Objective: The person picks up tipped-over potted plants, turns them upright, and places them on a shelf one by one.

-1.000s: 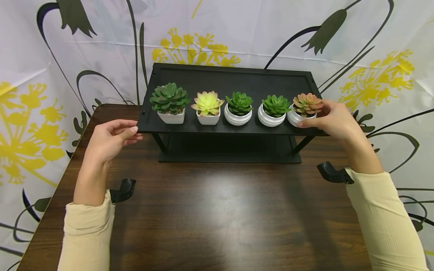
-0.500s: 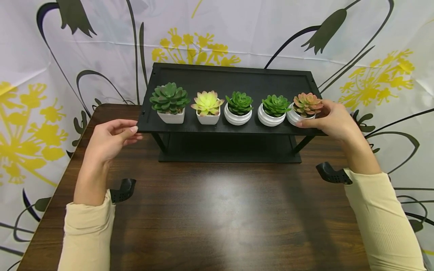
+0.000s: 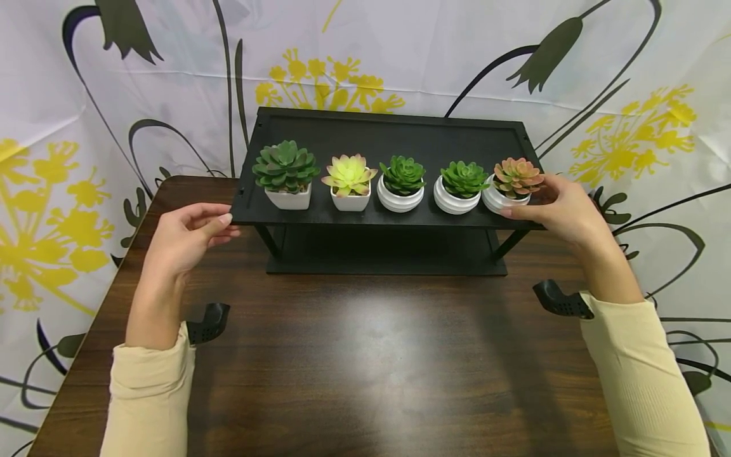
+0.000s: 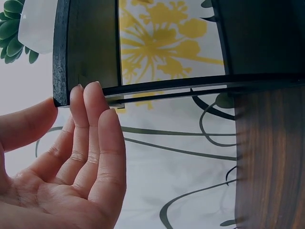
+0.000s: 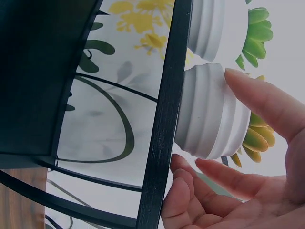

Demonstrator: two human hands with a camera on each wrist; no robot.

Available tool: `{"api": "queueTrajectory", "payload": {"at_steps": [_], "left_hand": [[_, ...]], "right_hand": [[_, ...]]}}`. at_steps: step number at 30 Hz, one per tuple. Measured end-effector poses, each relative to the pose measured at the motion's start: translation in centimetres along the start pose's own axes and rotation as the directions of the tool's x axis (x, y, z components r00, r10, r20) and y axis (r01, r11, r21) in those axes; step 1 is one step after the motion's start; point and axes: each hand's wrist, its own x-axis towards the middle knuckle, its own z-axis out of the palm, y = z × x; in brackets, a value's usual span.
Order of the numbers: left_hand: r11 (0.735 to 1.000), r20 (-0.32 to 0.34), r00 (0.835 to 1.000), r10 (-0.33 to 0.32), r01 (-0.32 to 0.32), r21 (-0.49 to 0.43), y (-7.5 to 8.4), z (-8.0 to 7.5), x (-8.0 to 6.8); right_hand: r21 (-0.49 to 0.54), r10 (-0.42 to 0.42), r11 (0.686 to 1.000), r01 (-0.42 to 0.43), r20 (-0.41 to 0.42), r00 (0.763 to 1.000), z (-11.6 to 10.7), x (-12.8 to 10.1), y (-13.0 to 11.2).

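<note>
A black two-tier shelf (image 3: 371, 136) stands on a dark wooden table (image 3: 365, 355). Along its top front edge runs a row of several small succulents in white pots. My right hand (image 3: 528, 198) cups the rightmost one, a pink succulent (image 3: 516, 176) in a ribbed round pot (image 5: 209, 114) that rests on the shelf. Its thumb (image 5: 252, 95) touches the pot's side and the fingers (image 5: 214, 171) curve round the far side. My left hand (image 3: 225, 225) is at the shelf's left front corner. Its straight fingers (image 4: 90, 109) touch the board's edge while the thumb stays apart.
Left of the pink plant stand two green succulents (image 3: 464, 178) (image 3: 403, 174) in round pots, then a yellow-green one (image 3: 349, 174) and a dark green one (image 3: 285, 168) in square pots. A floral curtain (image 3: 365, 57) hangs close behind.
My right hand has shifted slightly left and down around the pink succulent's pot, which has crept a little left. The left hand has not moved.
</note>
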Motion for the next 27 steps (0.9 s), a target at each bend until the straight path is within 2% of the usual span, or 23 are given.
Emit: {"api": "queueTrajectory", "payload": {"at_steps": [3, 5, 6, 7, 9, 11, 15, 16, 17, 20, 21, 22, 24, 25, 27], "left_hand": [[0.995, 0.0, 0.999, 0.036, -0.036, -0.094, -2.9, -0.8, 1.6], [0.992, 0.014, 1.0, 0.027, -0.025, -0.126, -1.0, -0.3, 0.4], [0.987, 0.014, 0.999, 0.035, -0.032, -0.157, -2.5, -0.7, 1.2], [0.98, 0.019, 0.999, 0.048, -0.043, -0.192, -3.2, -0.8, 1.6], [0.981, 0.005, 0.999, 0.04, -0.039, -0.188, -3.7, -0.9, 1.9], [0.976, 0.013, 0.998, 0.064, -0.06, -0.211, -4.1, -1.0, 2.0], [0.977, -0.009, 0.999, 0.052, -0.053, -0.204, -3.7, -0.8, 1.6], [0.973, 0.007, 0.998, 0.066, -0.063, -0.222, -3.7, -0.8, 1.6], [0.978, 0.013, 0.998, 0.065, -0.061, -0.201, -3.6, -0.8, 1.5], [0.977, 0.011, 0.997, 0.073, -0.069, -0.202, -3.7, -0.8, 1.5], [0.985, 0.013, 0.997, 0.079, -0.076, -0.157, -3.3, -0.7, 1.3], [0.985, 0.013, 0.996, 0.083, -0.08, -0.153, -3.2, -0.6, 1.2], [0.993, 0.0, 0.996, 0.085, -0.085, -0.083, -1.9, -0.1, 0.4], [0.989, -0.005, 0.997, 0.079, -0.079, -0.122, -1.7, 0.0, 0.2], [0.997, -0.008, 0.997, 0.07, -0.071, -0.025, 0.4, 0.6, -1.1]], "right_hand": [[-0.001, 0.016, 1.0, -0.016, 0.01, 1.0, -0.1, -0.3, 0.1], [-0.001, 0.019, 1.0, -0.019, 0.012, 1.0, -0.1, -0.5, 0.2], [-0.004, 0.018, 1.0, -0.018, 0.011, 1.0, -0.2, -0.6, 0.2], [-0.005, 0.015, 1.0, -0.015, 0.009, 1.0, -0.2, -0.7, 0.3], [0.003, 0.009, 1.0, -0.009, -0.001, 1.0, -0.2, -1.0, 0.5], [0.014, 0.004, 1.0, -0.004, -0.016, 1.0, -0.3, -1.3, 0.6], [0.063, 0.007, 0.998, -0.005, -0.034, 0.999, -0.3, -1.8, 0.8], [0.076, 0.007, 0.997, -0.005, -0.034, 0.999, -0.3, -1.9, 0.9], [0.089, 0.007, 0.996, -0.004, -0.034, 0.999, -0.3, -2.0, 1.0], [0.103, -0.002, 0.995, 0.005, -0.035, 0.999, -0.2, -2.3, 1.1], [0.106, -0.005, 0.994, 0.009, -0.036, 0.999, -0.2, -2.3, 1.2], [0.109, -0.008, 0.994, 0.012, -0.036, 0.999, -0.2, -2.4, 1.2], [0.104, -0.015, 0.994, 0.019, -0.035, 0.999, -0.1, -2.6, 1.3], [0.103, -0.017, 0.994, 0.02, -0.034, 0.999, -0.1, -2.6, 1.4], [0.104, -0.021, 0.994, 0.024, -0.035, 0.999, -0.1, -2.8, 1.5]]}}
